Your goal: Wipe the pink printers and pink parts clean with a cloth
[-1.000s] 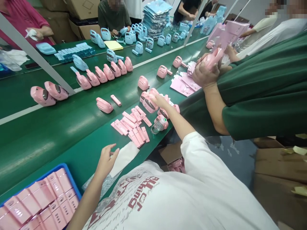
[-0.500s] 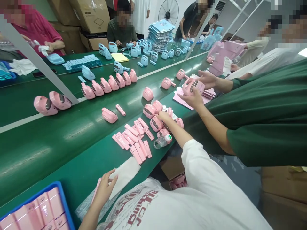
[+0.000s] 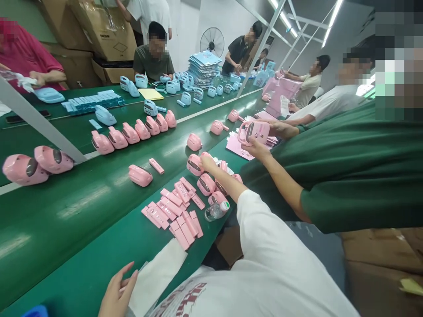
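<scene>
With our right hand (image 3: 208, 163) at the pink cases (image 3: 194, 164) on the table (image 3: 82, 268) near the clear bottle (image 3: 213, 213), we cannot tell whether its grip or our loosely curled left hand (image 3: 117, 290) holds anything, so we should steady one case without nudging its neighbours.

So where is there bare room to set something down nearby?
Bare patches: the green bench between the left hand and the pile of pink remote-like sticks; the green belt left of its nearest pink handled unit. It is crowded around the right hand: pink units, a clear bottle and that pile.
</scene>
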Available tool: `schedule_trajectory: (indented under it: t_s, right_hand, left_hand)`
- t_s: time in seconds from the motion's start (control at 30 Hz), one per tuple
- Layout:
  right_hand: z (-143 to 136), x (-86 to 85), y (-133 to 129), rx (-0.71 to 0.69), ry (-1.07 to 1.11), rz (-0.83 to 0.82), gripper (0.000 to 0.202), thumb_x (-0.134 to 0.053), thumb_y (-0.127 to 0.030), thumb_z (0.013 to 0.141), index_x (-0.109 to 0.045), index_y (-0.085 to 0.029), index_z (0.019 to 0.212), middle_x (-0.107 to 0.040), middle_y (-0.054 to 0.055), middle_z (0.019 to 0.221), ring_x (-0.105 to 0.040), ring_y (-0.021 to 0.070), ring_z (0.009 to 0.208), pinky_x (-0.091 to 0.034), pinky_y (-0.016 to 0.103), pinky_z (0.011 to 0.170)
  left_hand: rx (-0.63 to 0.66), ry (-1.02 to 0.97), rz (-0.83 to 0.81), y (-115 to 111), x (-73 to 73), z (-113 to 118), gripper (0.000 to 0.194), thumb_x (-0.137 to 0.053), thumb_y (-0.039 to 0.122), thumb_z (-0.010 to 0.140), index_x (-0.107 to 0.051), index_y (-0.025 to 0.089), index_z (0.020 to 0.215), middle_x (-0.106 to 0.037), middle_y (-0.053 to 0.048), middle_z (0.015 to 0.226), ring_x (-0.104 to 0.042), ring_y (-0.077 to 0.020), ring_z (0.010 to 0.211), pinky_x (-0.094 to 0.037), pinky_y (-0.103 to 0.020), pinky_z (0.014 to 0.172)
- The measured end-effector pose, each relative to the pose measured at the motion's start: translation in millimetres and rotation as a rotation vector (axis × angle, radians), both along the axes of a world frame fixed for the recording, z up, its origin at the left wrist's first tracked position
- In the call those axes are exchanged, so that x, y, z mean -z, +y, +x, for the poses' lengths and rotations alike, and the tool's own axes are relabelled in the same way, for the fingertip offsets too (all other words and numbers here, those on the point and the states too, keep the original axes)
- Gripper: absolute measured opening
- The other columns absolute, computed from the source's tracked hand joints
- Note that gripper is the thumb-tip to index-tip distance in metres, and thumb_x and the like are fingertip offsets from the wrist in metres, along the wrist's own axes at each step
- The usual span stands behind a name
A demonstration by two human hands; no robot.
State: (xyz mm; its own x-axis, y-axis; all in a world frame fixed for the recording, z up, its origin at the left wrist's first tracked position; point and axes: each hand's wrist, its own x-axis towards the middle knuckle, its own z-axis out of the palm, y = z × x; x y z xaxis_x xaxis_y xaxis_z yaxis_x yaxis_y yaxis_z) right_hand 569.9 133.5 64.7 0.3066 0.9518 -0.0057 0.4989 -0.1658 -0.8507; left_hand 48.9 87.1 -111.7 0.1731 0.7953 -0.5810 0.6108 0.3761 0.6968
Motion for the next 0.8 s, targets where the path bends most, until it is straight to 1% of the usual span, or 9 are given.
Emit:
schedule_trajectory:
  t_s: [0.07,0.13,0.2,0.33,0.47,0.53,0.63,0.7,0.8]
  right_hand:
    - [-33.4,15.2,20.7,0.012,0.023,0.005,0.011,-0.059,-0.027,0.081,-0.061,-0.018,0.087,-0.058,-0.004,0.068,-0.05,0.0093,0.063,-0.043,0.024,0.062]
    - [-65.8,28.5,37.5,0.025,0.044,0.012,0.015,-0.057,-0.019,0.076,-0.063,-0.017,0.09,-0.05,-0.008,0.055,-0.044,0.008,0.053,-0.038,0.021,0.053]
    - [-93.4,33.1,43.5,0.034,0.141,0.023,0.023,-0.051,-0.018,0.074,-0.063,-0.016,0.093,-0.044,-0.01,0.048,-0.038,0.0069,0.043,-0.03,0.02,0.042]
    - [-135.7,17.2,24.0,-0.08,0.532,0.019,0.016,-0.053,-0.023,0.07,-0.062,-0.014,0.08,-0.048,-0.008,0.049,-0.03,0.0027,0.032,-0.018,0.018,0.031]
    - [-175.4,1.4,-4.7,-0.263,0.82,-0.1,0.014,-0.058,-0.024,0.066,-0.061,-0.012,0.075,-0.049,-0.009,0.045,-0.023,0.0002,0.027,-0.011,0.015,0.026]
    - [-193.6,0.2,-15.3,-0.359,0.91,-0.17,0.012,-0.059,-0.024,0.067,-0.059,-0.012,0.071,-0.045,-0.01,0.041,-0.021,0.0001,0.025,-0.01,0.014,0.024]
    - [-212.9,1.2,-28.5,-0.461,1.031,-0.221,0.014,-0.06,-0.025,0.069,-0.052,-0.014,0.063,-0.043,-0.01,0.038,-0.02,-0.0004,0.025,-0.011,0.012,0.023]
    - [-219.6,0.4,-36.3,-0.476,1.095,-0.237,0.018,-0.06,-0.025,0.072,-0.05,-0.015,0.06,-0.041,-0.01,0.037,-0.019,-0.0006,0.025,-0.012,0.011,0.023]
    - [-223.7,-4.1,-46.2,-0.477,1.136,-0.28,0.025,-0.057,-0.026,0.077,-0.047,-0.016,0.057,-0.033,-0.012,0.032,-0.016,-0.0004,0.025,-0.013,0.009,0.024]
  left_hand:
    - [0.0,-0.001,0.027,6.0,-15.5,4.8,0.078,-0.051,0.074,0.063,-0.056,0.015,0.113,-0.057,-0.019,0.122,-0.062,-0.036,0.105,-0.054,-0.047,0.085]
    - [0.002,-0.026,0.075,12.5,-34.0,12.3,0.077,-0.054,0.073,0.061,-0.057,0.015,0.111,-0.057,-0.019,0.122,-0.062,-0.0359,0.105,-0.055,-0.046,0.081]
    - [0.012,-0.087,0.155,18.5,-53.2,21.7,0.073,-0.058,0.069,0.062,-0.056,0.016,0.113,-0.056,-0.018,0.126,-0.061,-0.034,0.107,-0.055,-0.044,0.081]
    - [0.059,-0.266,0.376,26.2,-91.9,44.9,0.066,-0.063,0.054,0.072,-0.048,0.02,0.125,-0.051,-0.016,0.134,-0.06,-0.029,0.109,-0.054,-0.041,0.082]
    - [0.071,-0.556,0.584,28.6,-124.2,67.6,0.086,-0.071,0.045,0.071,-0.027,0.029,0.144,-0.039,-0.016,0.145,-0.061,-0.0249,0.107,-0.055,-0.035,0.078]
    - [0.078,-0.674,0.632,27.1,-134.3,73.5,0.093,-0.074,0.047,0.069,-0.026,0.029,0.146,-0.038,-0.016,0.147,-0.059,-0.0269,0.112,-0.054,-0.034,0.08]
    - [0.063,-0.76,0.673,19.9,-142.1,73.8,0.091,-0.077,0.054,0.063,-0.041,0.024,0.141,-0.045,-0.015,0.143,-0.05,-0.0317,0.124,-0.049,-0.037,0.094]
    - [0.024,-0.782,0.685,13.2,-144.3,70.8,0.087,-0.077,0.057,0.061,-0.05,0.021,0.135,-0.05,-0.015,0.139,-0.048,-0.0329,0.126,-0.045,-0.039,0.1]
    - [-0.049,-0.83,0.64,4.6,-145.9,67.5,0.081,-0.075,0.06,0.061,-0.056,0.019,0.128,-0.056,-0.015,0.132,-0.05,-0.0332,0.124,-0.044,-0.04,0.102]
